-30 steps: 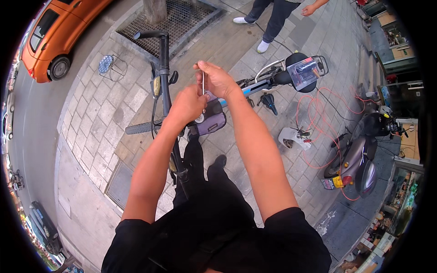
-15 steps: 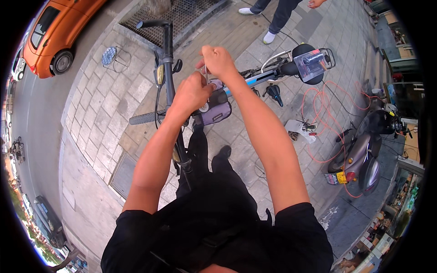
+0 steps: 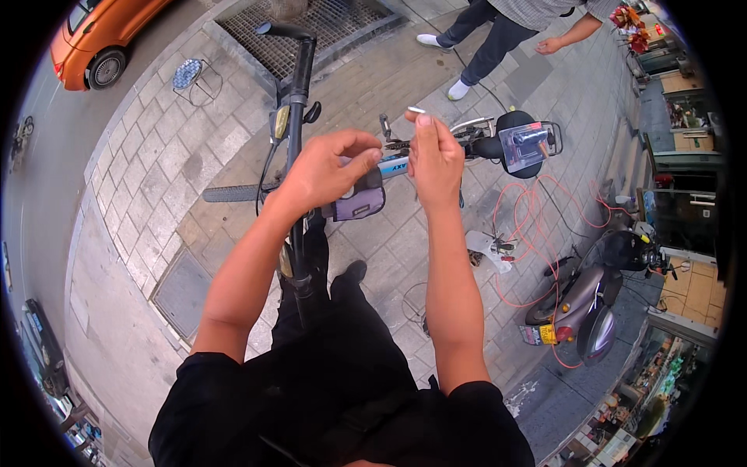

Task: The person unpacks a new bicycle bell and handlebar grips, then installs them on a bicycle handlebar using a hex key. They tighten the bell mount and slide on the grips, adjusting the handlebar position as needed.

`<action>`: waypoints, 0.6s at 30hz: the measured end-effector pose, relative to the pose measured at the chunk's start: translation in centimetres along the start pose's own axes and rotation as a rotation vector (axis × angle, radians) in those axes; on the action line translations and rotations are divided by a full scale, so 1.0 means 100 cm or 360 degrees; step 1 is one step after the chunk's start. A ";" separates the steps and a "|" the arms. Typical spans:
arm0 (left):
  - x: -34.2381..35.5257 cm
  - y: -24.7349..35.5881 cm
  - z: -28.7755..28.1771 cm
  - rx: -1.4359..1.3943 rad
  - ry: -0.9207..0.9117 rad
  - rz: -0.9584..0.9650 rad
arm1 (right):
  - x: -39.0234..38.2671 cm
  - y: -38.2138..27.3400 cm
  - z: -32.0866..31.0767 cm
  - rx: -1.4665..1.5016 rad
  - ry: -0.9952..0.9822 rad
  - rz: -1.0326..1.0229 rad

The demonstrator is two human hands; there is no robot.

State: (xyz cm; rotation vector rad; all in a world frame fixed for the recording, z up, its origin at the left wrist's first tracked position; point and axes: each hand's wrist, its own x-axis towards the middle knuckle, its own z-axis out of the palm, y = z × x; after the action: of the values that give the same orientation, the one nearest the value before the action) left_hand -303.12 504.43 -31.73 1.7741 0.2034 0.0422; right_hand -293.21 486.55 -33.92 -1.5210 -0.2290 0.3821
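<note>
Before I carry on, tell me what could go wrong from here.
Two risks stand out. The slim pale item sits at the fingertips of the right hand, with the left hand apart from it, so it might slip and drop to the paving. The clear plastic case lies over the dark seat with no strap that I can see, so a jolt could perhaps slide it off.

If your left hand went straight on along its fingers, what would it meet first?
Probably the right hand, across a gap from the left hand; the blue bicycle frame seems lower, but depth is unclear.
</note>
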 end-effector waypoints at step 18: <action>-0.032 -0.026 -0.031 0.1085 0.0167 0.0395 | -0.110 0.034 0.070 -0.1134 -0.0011 -0.0219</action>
State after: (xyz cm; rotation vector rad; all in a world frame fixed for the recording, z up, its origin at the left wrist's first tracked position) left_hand -307.04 507.46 -33.36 2.4726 0.0714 0.2721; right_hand -306.30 488.91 -36.02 -2.1865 -0.5103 0.1986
